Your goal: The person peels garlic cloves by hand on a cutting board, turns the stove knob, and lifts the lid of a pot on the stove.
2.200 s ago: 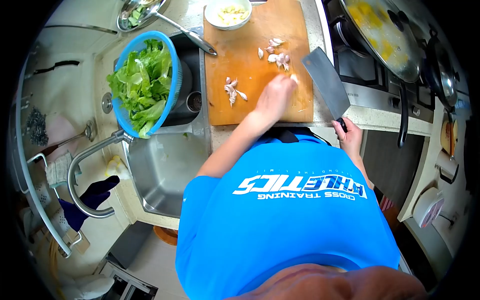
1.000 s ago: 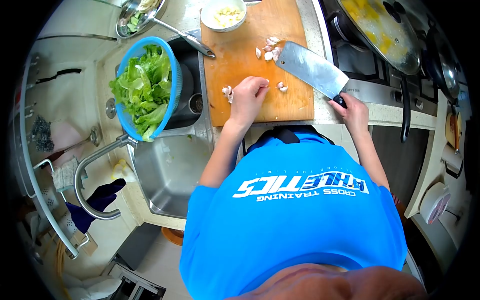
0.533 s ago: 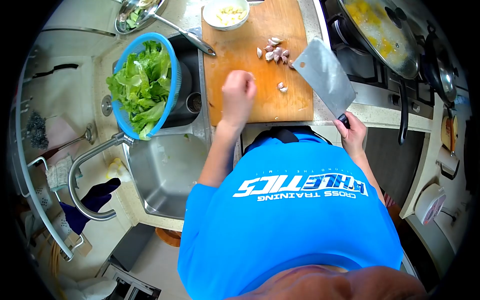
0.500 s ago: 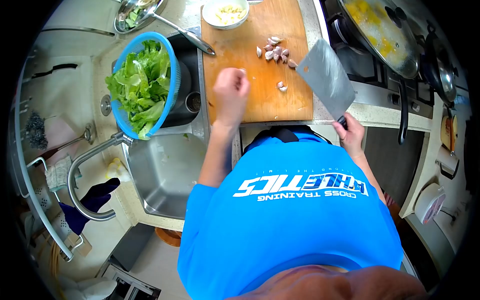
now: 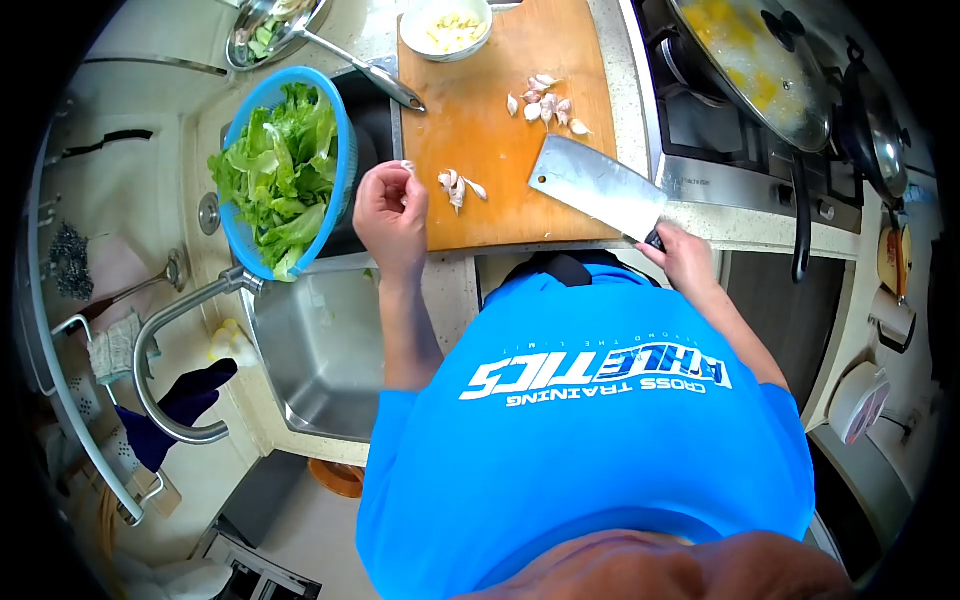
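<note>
My right hand [image 5: 682, 258] is closed around the dark handle of a cleaver [image 5: 598, 188]. Its broad blade lies low over the right part of a wooden cutting board [image 5: 500, 215]. At the board's left edge, my left hand [image 5: 390, 205] is curled in a pinch, with a small pale garlic clove [image 5: 407, 167] at the fingertips, partly hidden. Just right of that hand lies a small group of garlic cloves [image 5: 458, 190]. Farther up the board is a pile of unpeeled garlic cloves [image 5: 545, 104]. A white bowl [image 5: 446, 30] at the top holds peeled, pale pieces.
Left of the board, a blue basket [image 5: 345, 185] of lettuce [image 5: 280, 170] stands over the sink [image 5: 330, 350], near a curved faucet [image 5: 160, 345]. A ladle [image 5: 375, 78] reaches toward the board. On the right, a lidded pan [image 5: 765, 75] sits on the stove, handle pointing toward me.
My left hand has moved left to the board's edge. The cleaver has swung left and lower over the board. Two cloves at mid-board no longer show there; several cloves now show farther left.
</note>
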Demonstrator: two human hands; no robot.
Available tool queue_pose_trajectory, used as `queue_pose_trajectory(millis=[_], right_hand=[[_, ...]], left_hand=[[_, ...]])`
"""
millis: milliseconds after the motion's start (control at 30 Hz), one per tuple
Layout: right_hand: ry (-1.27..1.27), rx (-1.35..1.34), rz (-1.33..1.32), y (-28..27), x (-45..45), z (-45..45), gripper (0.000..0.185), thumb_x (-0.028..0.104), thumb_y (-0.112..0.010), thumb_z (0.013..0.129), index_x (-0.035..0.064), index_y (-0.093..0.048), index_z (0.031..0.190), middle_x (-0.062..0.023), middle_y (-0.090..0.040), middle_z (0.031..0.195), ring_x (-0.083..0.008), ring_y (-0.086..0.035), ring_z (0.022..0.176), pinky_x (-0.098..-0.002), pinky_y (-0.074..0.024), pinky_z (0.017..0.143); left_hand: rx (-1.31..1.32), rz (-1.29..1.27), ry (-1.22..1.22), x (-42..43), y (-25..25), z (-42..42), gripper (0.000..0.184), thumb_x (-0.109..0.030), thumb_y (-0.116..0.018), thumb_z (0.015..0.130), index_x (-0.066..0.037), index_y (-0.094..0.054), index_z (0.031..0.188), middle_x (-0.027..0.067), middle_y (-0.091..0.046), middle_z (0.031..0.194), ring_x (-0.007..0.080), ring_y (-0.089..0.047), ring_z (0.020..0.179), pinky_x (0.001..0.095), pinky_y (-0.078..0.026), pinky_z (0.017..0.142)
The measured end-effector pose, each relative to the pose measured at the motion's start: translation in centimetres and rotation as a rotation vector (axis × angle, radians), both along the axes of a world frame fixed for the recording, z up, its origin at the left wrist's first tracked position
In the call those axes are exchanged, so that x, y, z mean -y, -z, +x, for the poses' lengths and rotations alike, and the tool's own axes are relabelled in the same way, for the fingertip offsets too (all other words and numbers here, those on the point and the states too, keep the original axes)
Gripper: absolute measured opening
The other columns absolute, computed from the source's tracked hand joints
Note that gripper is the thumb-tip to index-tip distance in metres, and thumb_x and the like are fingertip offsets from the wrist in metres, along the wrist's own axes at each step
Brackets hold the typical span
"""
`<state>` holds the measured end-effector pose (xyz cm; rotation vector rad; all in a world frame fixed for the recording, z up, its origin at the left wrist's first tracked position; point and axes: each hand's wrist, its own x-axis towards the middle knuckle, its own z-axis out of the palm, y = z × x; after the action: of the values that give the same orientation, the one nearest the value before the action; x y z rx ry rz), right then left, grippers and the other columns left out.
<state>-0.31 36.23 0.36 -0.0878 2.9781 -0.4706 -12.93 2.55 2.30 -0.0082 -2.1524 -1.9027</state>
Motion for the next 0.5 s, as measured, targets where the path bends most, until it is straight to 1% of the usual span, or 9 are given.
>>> queue_pose_trajectory(millis=[67,133,167,200,267,300,333,367,500], right_hand=[[0.004,-0.032,-0.004,-0.9,-0.3,-0.2,0.032,0.033,-0.069,0.074,0.0039,-0.058,0.082,-0.0126,-0.058,0.07,-0.0292,-0.058,0.062,-0.0365,-0.0447,0.055],[0.162,-0.045,-0.297,-0.9,-0.5,0.1,0.031,0.03,-0.07,0.075,0.0025,-0.058,0.08,-0.0116,-0.057,0.068,-0.0281,-0.054,0.058,-0.0348,-0.0431,0.054],[0.238,-0.072,-0.424,-0.7,-0.3,0.4,0.029,0.027,-0.07,0.077,0.0016,-0.057,0.078,-0.0087,-0.054,0.063,-0.0218,-0.048,0.052,-0.0311,-0.0398,0.051],[0.237,-0.07,-0.426,-0.5,-0.3,0.5,0.029,0.027,-0.07,0.077,0.0016,-0.057,0.078,-0.0087,-0.054,0.063,-0.0218,-0.048,0.052,-0.0311,-0.0398,0.051],[0.415,-0.064,-0.56,-0.3,-0.3,0.9,0.026,0.025,-0.069,0.079,0.0011,-0.057,0.078,-0.0067,-0.051,0.059,-0.015,-0.044,0.052,-0.0274,-0.0373,0.05],[0.415,-0.1,-0.579,-0.7,-0.1,0.8,0.027,0.025,-0.068,0.08,0.0007,-0.057,0.076,-0.0055,-0.049,0.056,-0.0117,-0.042,0.052,-0.026,-0.0358,0.049],[0.417,-0.101,-0.58,-0.7,-0.1,0.9,0.027,0.025,-0.068,0.08,0.0007,-0.057,0.076,-0.0055,-0.049,0.056,-0.0117,-0.042,0.052,-0.026,-0.0358,0.049],[0.437,-0.051,-0.572,-0.7,-0.2,1.1,0.027,0.025,-0.069,0.079,0.0005,-0.057,0.075,-0.0055,-0.049,0.057,-0.0122,-0.042,0.052,-0.0262,-0.0358,0.049],[0.44,-0.025,-0.538,-0.3,0.1,1.7,0.027,0.024,-0.069,0.079,-0.0001,-0.057,0.075,-0.0053,-0.048,0.057,-0.0125,-0.041,0.053,-0.0266,-0.0359,0.05]], left_hand=[[0.014,0.023,0.041,-0.9,-0.1,0.8,0.005,0.005,-0.057,0.079,0.0,-0.055,0.079,0.0031,-0.056,0.087,0.0023,-0.048,0.062,0.017,-0.041,0.055],[0.091,0.058,0.234,-2.7,-0.3,1.6,0.007,0.006,-0.054,0.084,-0.001,-0.054,0.083,0.0007,-0.056,0.084,0.0009,-0.047,0.063,0.0149,-0.038,0.055],[0.122,-0.029,0.301,-3.4,0.7,2.0,0.007,0.006,-0.055,0.083,-0.001,-0.054,0.083,-0.0001,-0.056,0.082,0.0008,-0.047,0.063,0.0157,-0.039,0.055],[0.152,-0.117,0.369,-4.2,1.7,2.4,0.007,0.006,-0.056,0.082,-0.001,-0.054,0.082,-0.0009,-0.056,0.08,0.0006,-0.046,0.062,0.0164,-0.039,0.055],[0.075,-0.2,0.535,-7.0,1.9,3.4,0.009,0.006,-0.058,0.078,-0.001,-0.054,0.083,0.0016,-0.055,0.075,0.0044,-0.049,0.06,0.0203,-0.04,0.053],[0.005,-0.212,0.6,-8.4,2.4,3.6,0.01,0.006,-0.059,0.075,-0.001,-0.054,0.082,0.0048,-0.054,0.072,0.0099,-0.051,0.059,0.0236,-0.041,0.053],[-0.067,-0.225,0.662,-9.7,3.2,3.4,0.012,0.006,-0.059,0.073,0.0,-0.053,0.08,0.008,-0.052,0.069,0.0153,-0.052,0.058,0.0268,-0.042,0.052],[-0.141,-0.308,0.665,-10.6,4.1,2.8,0.013,0.007,-0.058,0.07,0.0,-0.05,0.077,0.0132,-0.049,0.068,0.0259,-0.051,0.059,0.0314,-0.042,0.053],[-0.277,-0.459,0.52,-12.6,6.1,-1.5,0.013,0.007,-0.058,0.069,0.0,-0.048,0.075,0.0134,-0.047,0.067,0.029,-0.051,0.061,0.0327,-0.043,0.053]])
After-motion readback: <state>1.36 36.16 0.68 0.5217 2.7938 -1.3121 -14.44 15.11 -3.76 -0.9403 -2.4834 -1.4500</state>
